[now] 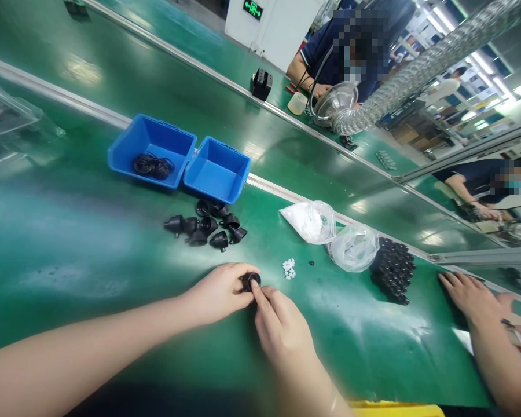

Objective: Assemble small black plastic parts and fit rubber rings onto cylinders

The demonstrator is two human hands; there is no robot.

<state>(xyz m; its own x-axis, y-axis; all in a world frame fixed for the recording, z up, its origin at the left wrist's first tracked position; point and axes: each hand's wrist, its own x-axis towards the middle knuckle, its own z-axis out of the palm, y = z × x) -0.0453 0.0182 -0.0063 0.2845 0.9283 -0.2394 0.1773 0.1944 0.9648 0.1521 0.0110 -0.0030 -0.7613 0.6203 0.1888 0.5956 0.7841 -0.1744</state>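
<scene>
My left hand [220, 291] grips a small black round part [251, 281] just above the green table surface [69, 243]. My right hand [282, 330] comes up from below, its fingertips touching the same part's rim. A cluster of several black cone-shaped parts [208, 225] lies just beyond my hands. A small heap of tiny white pieces [289, 269] sits to the right of the held part.
Two blue bins [180, 157] stand at the back, the left one holding black rings [153, 166]. Two plastic bags [334, 234] and a pile of black parts [393, 269] lie to the right. A co-worker's hand [469, 295] rests at right. Another person sits beyond a metal rail [286, 119].
</scene>
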